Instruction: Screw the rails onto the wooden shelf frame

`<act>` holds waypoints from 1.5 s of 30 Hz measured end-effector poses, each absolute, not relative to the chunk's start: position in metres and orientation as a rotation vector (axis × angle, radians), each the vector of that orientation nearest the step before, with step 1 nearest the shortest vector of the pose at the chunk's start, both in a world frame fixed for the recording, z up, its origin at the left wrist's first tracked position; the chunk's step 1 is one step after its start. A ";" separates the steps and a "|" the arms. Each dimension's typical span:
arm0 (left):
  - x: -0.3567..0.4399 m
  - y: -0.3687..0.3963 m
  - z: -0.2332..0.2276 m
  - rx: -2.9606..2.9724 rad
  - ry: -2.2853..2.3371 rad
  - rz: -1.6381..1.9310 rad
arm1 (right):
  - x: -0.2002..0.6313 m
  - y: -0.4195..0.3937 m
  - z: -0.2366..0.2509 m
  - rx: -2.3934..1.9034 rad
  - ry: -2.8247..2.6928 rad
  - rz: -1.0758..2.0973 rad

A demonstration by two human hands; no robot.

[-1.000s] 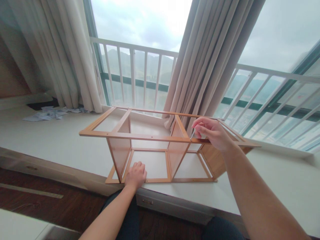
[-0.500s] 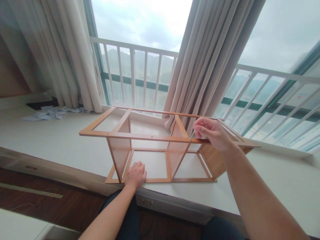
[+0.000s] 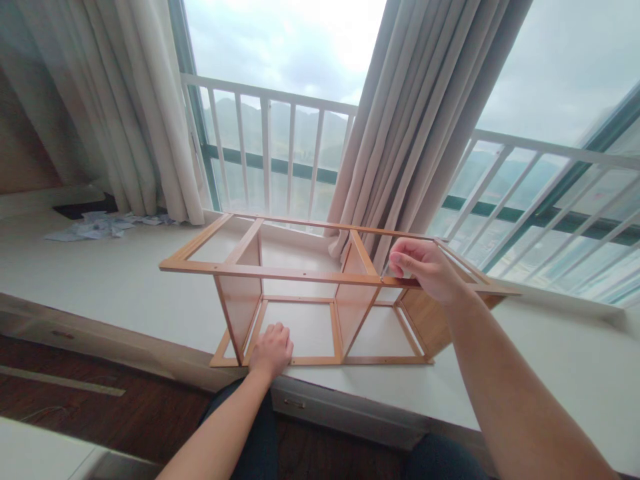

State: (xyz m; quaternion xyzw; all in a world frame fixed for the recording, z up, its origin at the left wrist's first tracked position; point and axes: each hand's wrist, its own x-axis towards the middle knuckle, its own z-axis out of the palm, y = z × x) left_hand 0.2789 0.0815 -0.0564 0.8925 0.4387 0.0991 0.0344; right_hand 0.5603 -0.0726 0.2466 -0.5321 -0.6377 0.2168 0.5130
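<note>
Two hands at work, one frame. Nearest us, the left hand (image 3: 271, 349) is curled into a loose fist, knuckles pressed down on the bottom front rail of the frame (image 3: 280, 272), holding nothing. That frame, pale wood, stands on the white sill (image 3: 125, 280), close to its near edge, right in front of the person's knees. Count it out: two long rails on top, three upright panels between top and base, two open bays showing along the bottom. Up on the near top rail, the right hand (image 3: 429, 269) has its fingers pinched together on a thin metal tool (image 3: 385, 268), tip down at the rail just right of the middle panel; what kind of tool it is, too small to tell. Below the sill, two drawer pulls and dark wood floor (image 3: 125, 407). Farther back on the left, a scatter of crumpled paper (image 3: 97, 227) lies on the sill. Behind, two curtains (image 3: 415, 113), a white railing (image 3: 280, 153) outside the glass, hills and grey cloud.
</note>
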 end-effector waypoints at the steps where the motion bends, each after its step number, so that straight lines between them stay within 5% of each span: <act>1: 0.279 0.081 -0.057 2.744 1.350 0.306 | 0.560 -0.073 0.247 -1.282 -1.537 0.520; 45: 0.278 0.083 -0.059 2.735 1.344 0.308 | 0.555 -0.075 0.249 -1.317 -1.566 0.427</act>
